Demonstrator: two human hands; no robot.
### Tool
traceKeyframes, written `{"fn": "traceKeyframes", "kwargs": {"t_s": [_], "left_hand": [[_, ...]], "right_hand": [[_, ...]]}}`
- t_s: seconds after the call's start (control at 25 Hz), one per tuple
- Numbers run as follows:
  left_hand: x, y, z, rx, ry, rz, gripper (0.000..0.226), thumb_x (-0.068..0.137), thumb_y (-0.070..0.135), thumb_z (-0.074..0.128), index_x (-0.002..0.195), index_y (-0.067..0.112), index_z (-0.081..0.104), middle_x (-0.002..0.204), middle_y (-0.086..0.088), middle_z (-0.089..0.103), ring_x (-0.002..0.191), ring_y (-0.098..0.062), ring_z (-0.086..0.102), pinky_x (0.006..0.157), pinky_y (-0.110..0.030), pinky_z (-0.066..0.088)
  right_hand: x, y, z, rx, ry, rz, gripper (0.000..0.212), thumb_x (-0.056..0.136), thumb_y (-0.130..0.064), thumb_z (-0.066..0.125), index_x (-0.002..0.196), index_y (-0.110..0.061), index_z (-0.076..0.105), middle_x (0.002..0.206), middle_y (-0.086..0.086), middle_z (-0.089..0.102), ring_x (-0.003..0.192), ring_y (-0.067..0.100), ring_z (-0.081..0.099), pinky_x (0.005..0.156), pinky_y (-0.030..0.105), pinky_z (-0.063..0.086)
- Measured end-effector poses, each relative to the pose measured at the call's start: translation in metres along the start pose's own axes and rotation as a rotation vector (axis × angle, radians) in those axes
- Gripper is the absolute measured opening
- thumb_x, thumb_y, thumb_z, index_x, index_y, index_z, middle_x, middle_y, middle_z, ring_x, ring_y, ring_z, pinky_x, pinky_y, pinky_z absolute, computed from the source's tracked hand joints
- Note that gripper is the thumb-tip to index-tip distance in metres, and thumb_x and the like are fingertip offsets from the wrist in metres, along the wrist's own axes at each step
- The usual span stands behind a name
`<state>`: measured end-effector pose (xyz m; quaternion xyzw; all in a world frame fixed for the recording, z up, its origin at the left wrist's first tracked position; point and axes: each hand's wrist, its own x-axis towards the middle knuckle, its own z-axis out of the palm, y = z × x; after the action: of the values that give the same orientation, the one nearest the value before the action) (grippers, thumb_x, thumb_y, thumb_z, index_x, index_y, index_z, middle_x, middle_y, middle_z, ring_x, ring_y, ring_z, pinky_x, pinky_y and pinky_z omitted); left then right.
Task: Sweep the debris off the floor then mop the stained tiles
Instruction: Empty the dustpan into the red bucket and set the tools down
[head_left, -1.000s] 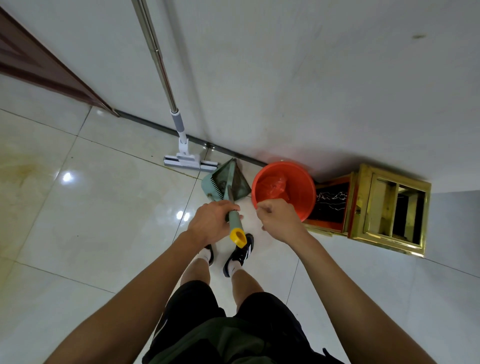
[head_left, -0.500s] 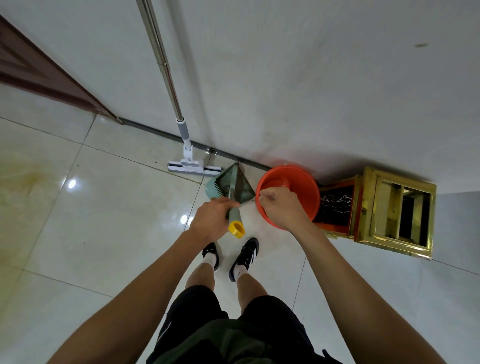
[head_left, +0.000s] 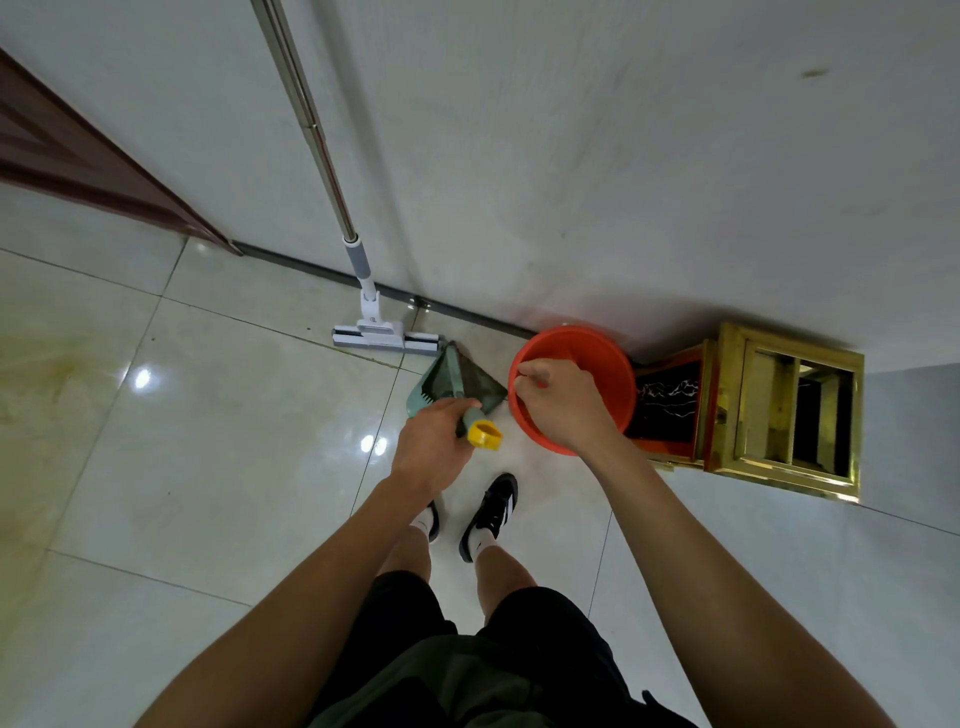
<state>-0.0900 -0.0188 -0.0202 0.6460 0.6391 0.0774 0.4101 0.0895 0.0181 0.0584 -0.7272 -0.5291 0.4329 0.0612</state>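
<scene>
Gripping a green-handled dustpan (head_left: 457, 382) in the left hand (head_left: 431, 447), right hand (head_left: 558, 402) pinching the round orange plastic bucket's (head_left: 597, 358) rim, steel-poled mop (head_left: 363, 291) leaning on the wall.

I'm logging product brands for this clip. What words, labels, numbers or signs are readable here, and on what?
None can be read.
Mop head: a small mark on the white bracket, too blurred to read.
Shoes: white side stripes only, no letters.
Orange bucket, dustpan, gold stand: no text visible.
</scene>
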Motion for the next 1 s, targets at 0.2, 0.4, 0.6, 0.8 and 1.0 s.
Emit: {"fn": "traceKeyframes", "kwargs": {"t_s": [0.2, 0.4, 0.6, 0.8, 1.0], "left_hand": [[-0.013, -0.005, 0.009, -0.256, 0.044, -0.156, 0.03, 0.087, 0.03, 0.067, 0.117, 0.027, 0.07, 0.108, -0.002, 0.073, 0.09, -0.024, 0.069, 0.08, -0.045, 0.059], [-0.026, -0.006, 0.014, -0.209, 0.063, -0.118, 0.03, 0.089, 0.023, 0.072, 0.118, 0.022, 0.069, 0.118, -0.003, 0.07, 0.101, -0.021, 0.068, 0.086, -0.039, 0.059], [-0.031, -0.022, 0.011, -0.261, 0.066, -0.166, 0.026, 0.092, 0.026, 0.07, 0.117, 0.016, 0.07, 0.118, -0.006, 0.069, 0.098, -0.021, 0.067, 0.078, -0.025, 0.055], [-0.034, -0.025, 0.019, -0.28, 0.22, -0.092, 0.018, 0.093, 0.014, 0.067, 0.11, 0.014, 0.073, 0.106, -0.007, 0.073, 0.089, -0.024, 0.07, 0.075, -0.029, 0.056], [-0.021, -0.015, 0.029, -0.278, 0.296, -0.011, 0.013, 0.091, 0.014, 0.068, 0.1, 0.022, 0.072, 0.093, -0.004, 0.074, 0.077, -0.022, 0.07, 0.067, -0.042, 0.06]], "right_hand": [[0.001, 0.013, -0.004, -0.003, -0.018, 0.022, 0.042, 0.1, -0.029, 0.049, 0.139, -0.017, 0.058, 0.137, 0.004, 0.062, 0.121, 0.018, 0.058, 0.089, 0.021, 0.033], [-0.002, 0.019, -0.002, -0.04, -0.048, -0.006, 0.041, 0.101, -0.03, 0.049, 0.139, -0.017, 0.058, 0.136, 0.005, 0.062, 0.121, 0.019, 0.059, 0.09, 0.023, 0.033], [-0.005, 0.017, 0.005, -0.034, -0.077, 0.013, 0.04, 0.101, -0.029, 0.05, 0.138, -0.017, 0.059, 0.138, 0.006, 0.061, 0.125, 0.022, 0.057, 0.092, 0.024, 0.032], [-0.009, 0.015, 0.012, -0.048, -0.026, 0.018, 0.03, 0.098, -0.026, 0.05, 0.118, -0.014, 0.069, 0.125, 0.009, 0.067, 0.116, 0.026, 0.06, 0.089, 0.026, 0.038], [-0.009, 0.016, 0.007, -0.034, 0.03, 0.016, 0.031, 0.097, -0.026, 0.053, 0.116, -0.007, 0.069, 0.116, 0.013, 0.07, 0.106, 0.029, 0.064, 0.09, 0.038, 0.048]]}}
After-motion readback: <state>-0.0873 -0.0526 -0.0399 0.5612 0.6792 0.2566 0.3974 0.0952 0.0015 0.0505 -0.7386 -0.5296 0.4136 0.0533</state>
